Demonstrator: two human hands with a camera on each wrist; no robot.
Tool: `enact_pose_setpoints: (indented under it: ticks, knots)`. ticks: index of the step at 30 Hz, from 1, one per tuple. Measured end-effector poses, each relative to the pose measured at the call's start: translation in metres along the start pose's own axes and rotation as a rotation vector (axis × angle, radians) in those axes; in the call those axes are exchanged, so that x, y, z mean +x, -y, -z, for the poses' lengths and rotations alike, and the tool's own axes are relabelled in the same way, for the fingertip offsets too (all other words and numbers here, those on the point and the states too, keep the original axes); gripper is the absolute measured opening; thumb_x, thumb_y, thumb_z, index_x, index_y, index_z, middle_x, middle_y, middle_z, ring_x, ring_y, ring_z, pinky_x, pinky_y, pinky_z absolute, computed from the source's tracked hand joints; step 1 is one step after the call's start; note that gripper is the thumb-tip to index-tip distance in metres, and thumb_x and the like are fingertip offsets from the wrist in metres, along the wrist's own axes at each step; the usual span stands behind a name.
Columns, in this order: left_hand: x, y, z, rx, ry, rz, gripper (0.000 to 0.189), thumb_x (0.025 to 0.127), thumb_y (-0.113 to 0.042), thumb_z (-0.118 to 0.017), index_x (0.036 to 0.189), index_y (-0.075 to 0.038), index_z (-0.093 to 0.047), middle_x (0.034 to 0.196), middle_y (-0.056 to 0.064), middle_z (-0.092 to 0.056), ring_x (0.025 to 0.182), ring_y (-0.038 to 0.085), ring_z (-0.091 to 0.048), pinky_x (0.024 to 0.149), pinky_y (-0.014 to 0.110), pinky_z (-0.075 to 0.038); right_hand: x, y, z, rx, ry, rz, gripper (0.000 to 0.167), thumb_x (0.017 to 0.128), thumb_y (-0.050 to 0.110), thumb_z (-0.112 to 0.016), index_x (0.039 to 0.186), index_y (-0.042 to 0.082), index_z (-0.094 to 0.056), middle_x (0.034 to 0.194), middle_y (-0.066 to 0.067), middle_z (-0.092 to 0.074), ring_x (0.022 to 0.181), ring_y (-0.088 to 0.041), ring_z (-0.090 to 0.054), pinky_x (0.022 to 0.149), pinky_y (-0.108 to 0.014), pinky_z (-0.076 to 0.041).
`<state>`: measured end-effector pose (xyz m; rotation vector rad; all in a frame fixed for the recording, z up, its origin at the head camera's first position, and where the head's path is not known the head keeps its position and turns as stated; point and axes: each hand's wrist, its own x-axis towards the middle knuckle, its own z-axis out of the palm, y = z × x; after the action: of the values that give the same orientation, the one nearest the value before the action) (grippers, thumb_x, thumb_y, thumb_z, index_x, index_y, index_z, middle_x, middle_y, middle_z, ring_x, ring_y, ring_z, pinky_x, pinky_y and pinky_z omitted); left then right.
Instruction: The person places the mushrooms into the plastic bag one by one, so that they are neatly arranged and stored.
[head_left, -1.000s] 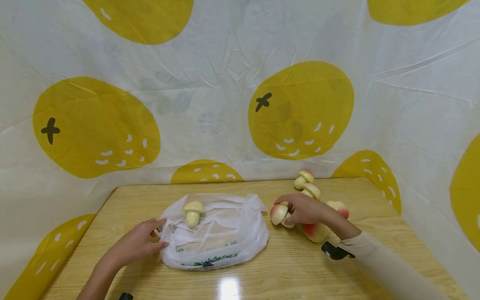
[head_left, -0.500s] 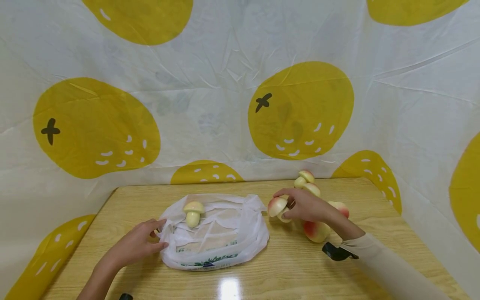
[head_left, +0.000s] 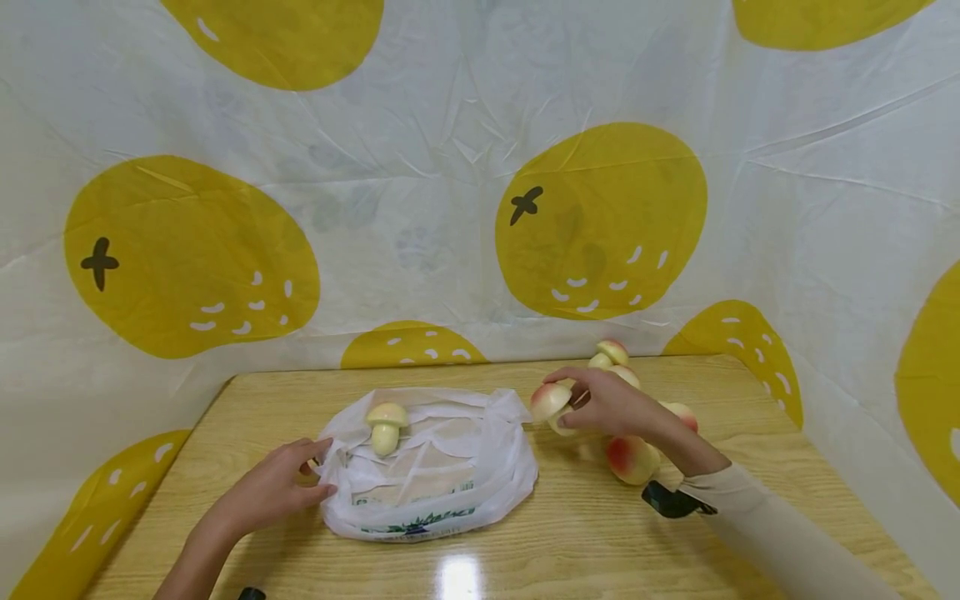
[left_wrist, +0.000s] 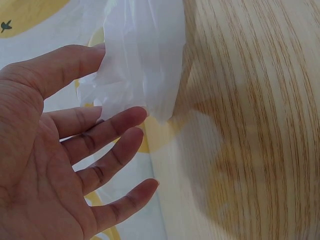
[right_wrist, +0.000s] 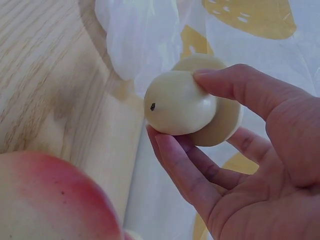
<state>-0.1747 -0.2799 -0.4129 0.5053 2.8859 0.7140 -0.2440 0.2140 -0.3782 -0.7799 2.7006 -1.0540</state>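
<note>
My right hand (head_left: 611, 404) pinches a toy mushroom (head_left: 551, 402) with a pink-tinged cap, to the right of a white plastic bag (head_left: 495, 475). In the right wrist view its pale round stem (right_wrist: 175, 102) faces the camera, thumb on one side and fingers below. The bag lies spread on the table, with green print on its front. At its left rim, my left hand (head_left: 273, 487) holds the film lightly between thumb and fingers; the left wrist view shows the film (left_wrist: 142, 60) at the fingertips. A second toy mushroom (head_left: 386, 429) lies on the bag.
Behind my right hand, toy mushrooms (head_left: 612, 352) sit near the table's (head_left: 465, 575) back edge. A red-and-yellow peach (head_left: 632, 460) is just below my right wrist, and another pinkish fruit (head_left: 682, 414) is partly hidden by it. A patterned cloth (head_left: 420, 250) hangs behind.
My right hand has raised the toy mushroom slightly and carried it a little left toward the bag, away from the peach. My left hand and the bag have stayed put.
</note>
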Motion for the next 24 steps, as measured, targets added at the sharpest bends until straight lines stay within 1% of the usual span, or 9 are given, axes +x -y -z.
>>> enact_pose_setpoints:
  ticks: [3, 6, 8, 10, 14, 15, 19, 24]
  knots:
    - [0.0, 0.0, 0.0, 0.003, 0.0, -0.009, 0.075, 0.086, -0.036, -0.082, 0.139, 0.009, -0.055, 0.115, 0.005, -0.066, 0.094, 0.017, -0.063, 0.074, 0.031, -0.054, 0.002, 0.003, 0.001, 0.04, -0.019, -0.011, 0.055, 0.083, 0.016, -0.082, 0.134, 0.014, -0.063, 0.095, -0.001, -0.073, 0.09, -0.018, -0.071, 0.077, -0.031, -0.056]
    - [-0.001, 0.0, 0.0, 0.002, -0.006, 0.01, 0.074, 0.085, -0.036, -0.082, 0.14, 0.007, -0.056, 0.116, 0.004, -0.066, 0.095, 0.015, -0.063, 0.075, 0.029, -0.053, 0.005, 0.007, 0.002, 0.082, -0.031, -0.02, 0.058, 0.083, 0.016, -0.083, 0.136, 0.012, -0.062, 0.095, -0.002, -0.073, 0.088, -0.02, -0.07, 0.074, -0.03, -0.056]
    - [-0.001, 0.001, 0.001, 0.006, -0.004, -0.005, 0.074, 0.086, -0.036, -0.082, 0.139, 0.009, -0.055, 0.116, 0.006, -0.066, 0.094, 0.016, -0.063, 0.073, 0.029, -0.053, 0.007, 0.01, 0.002, 0.093, -0.035, -0.028, 0.059, 0.083, 0.017, -0.084, 0.137, 0.011, -0.061, 0.093, -0.003, -0.072, 0.086, -0.021, -0.069, 0.071, -0.03, -0.055]
    - [-0.001, 0.001, 0.0, 0.006, -0.006, 0.002, 0.074, 0.086, -0.036, -0.082, 0.139, 0.008, -0.056, 0.116, 0.005, -0.066, 0.094, 0.016, -0.063, 0.074, 0.03, -0.054, 0.008, 0.012, 0.002, 0.1, -0.033, -0.031, 0.06, 0.083, 0.017, -0.084, 0.139, 0.01, -0.061, 0.093, -0.003, -0.072, 0.086, -0.023, -0.067, 0.069, -0.03, -0.054]
    - [-0.002, 0.002, -0.001, 0.001, 0.0, -0.004, 0.073, 0.086, -0.035, -0.082, 0.139, 0.009, -0.056, 0.114, 0.004, -0.066, 0.094, 0.015, -0.062, 0.075, 0.031, -0.054, 0.011, 0.014, 0.001, 0.107, -0.036, -0.041, 0.063, 0.084, 0.017, -0.083, 0.142, 0.009, -0.059, 0.095, -0.003, -0.071, 0.089, -0.023, -0.064, 0.071, -0.031, -0.054]
    - [-0.002, 0.002, -0.001, -0.002, -0.001, 0.003, 0.073, 0.085, -0.035, -0.082, 0.139, 0.008, -0.056, 0.114, 0.003, -0.066, 0.094, 0.015, -0.062, 0.075, 0.03, -0.054, 0.012, 0.015, 0.001, 0.117, -0.037, -0.041, 0.064, 0.084, 0.016, -0.083, 0.142, 0.008, -0.058, 0.096, -0.004, -0.072, 0.09, -0.023, -0.064, 0.072, -0.031, -0.054]
    - [-0.002, 0.003, -0.002, -0.001, 0.0, -0.015, 0.074, 0.086, -0.036, -0.082, 0.139, 0.009, -0.056, 0.115, 0.004, -0.066, 0.093, 0.015, -0.062, 0.074, 0.031, -0.054, 0.014, 0.017, -0.001, 0.169, -0.045, -0.049, 0.065, 0.085, 0.015, -0.083, 0.144, 0.007, -0.056, 0.098, -0.01, -0.071, 0.092, -0.024, -0.068, 0.076, -0.032, -0.055]
    - [-0.001, 0.003, -0.002, -0.002, -0.002, 0.002, 0.074, 0.086, -0.036, -0.082, 0.14, 0.007, -0.055, 0.114, 0.003, -0.066, 0.094, 0.014, -0.062, 0.074, 0.029, -0.053, 0.019, 0.02, -0.002, 0.206, -0.056, -0.048, 0.062, 0.086, 0.015, -0.082, 0.142, 0.006, -0.055, 0.1, -0.013, -0.07, 0.094, -0.026, -0.071, 0.08, -0.032, -0.056]
